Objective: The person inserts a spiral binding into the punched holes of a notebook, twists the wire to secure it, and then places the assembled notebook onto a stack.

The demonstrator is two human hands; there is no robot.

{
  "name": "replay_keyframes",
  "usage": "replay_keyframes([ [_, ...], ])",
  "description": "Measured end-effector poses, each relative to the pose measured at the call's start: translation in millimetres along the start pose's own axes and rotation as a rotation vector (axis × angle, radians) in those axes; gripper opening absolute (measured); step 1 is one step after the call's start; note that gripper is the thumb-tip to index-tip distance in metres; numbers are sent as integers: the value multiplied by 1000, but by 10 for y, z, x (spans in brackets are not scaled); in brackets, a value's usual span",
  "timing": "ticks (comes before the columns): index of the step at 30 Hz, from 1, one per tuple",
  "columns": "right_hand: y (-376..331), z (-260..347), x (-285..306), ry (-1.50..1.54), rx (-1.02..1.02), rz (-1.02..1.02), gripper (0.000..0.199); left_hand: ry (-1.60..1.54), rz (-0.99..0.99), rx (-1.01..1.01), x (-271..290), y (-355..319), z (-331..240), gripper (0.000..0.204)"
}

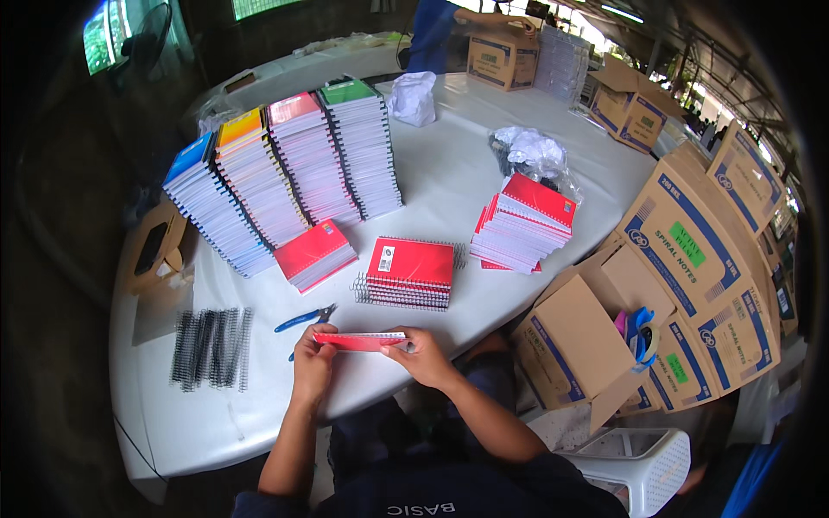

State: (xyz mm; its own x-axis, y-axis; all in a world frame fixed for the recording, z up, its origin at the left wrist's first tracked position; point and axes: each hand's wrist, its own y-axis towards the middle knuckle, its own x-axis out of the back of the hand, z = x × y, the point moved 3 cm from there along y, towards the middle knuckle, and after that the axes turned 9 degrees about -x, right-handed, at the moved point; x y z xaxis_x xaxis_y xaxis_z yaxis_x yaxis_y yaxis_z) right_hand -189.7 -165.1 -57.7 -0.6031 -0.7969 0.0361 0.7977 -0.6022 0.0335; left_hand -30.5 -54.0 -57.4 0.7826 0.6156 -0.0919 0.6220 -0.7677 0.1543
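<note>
A red-covered notebook [358, 342] is held between both hands near the table's front edge, tilted so that its long edge shows a row of punched holes. My left hand [312, 358] is closed on its left end, and my right hand [423, 356] pinches the right end. Just beyond my left hand lie blue-handled cutting pliers [302, 319], partly hidden by it. Black spiral coils [210, 350] lie in a bunch at the left. Farther in sits a pile of red spiral notebooks [413, 266] with coils sticking out. Beside it is a short stack of red-covered pads [316, 253].
Tall notebook stacks [294, 164] with blue, yellow, pink and green covers stand at the back left. A leaning red stack [527, 220] is at the right. Cardboard boxes [570, 345] crowd the right side near a white stool [635, 466]. Another person [436, 34] stands at the far end.
</note>
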Motion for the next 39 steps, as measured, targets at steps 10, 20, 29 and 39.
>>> replay_keyframes([
  [10, 216, -109, 48, 140, 66, 199, 31, 1231, 141, -342, 210, 32, -285, 49],
  [20, 192, -56, 2, 113, 85, 212, 29, 1576, -290, -58, 1457, 303, -358, 28],
  [29, 139, -11, -25, 101, 101, 195, 29, 1676, -321, -113, 1490, 209, -288, 25],
  [39, 126, 15, -17, 91, 92, 204, 31, 1517, -364, -165, 1477, 199, -391, 20],
])
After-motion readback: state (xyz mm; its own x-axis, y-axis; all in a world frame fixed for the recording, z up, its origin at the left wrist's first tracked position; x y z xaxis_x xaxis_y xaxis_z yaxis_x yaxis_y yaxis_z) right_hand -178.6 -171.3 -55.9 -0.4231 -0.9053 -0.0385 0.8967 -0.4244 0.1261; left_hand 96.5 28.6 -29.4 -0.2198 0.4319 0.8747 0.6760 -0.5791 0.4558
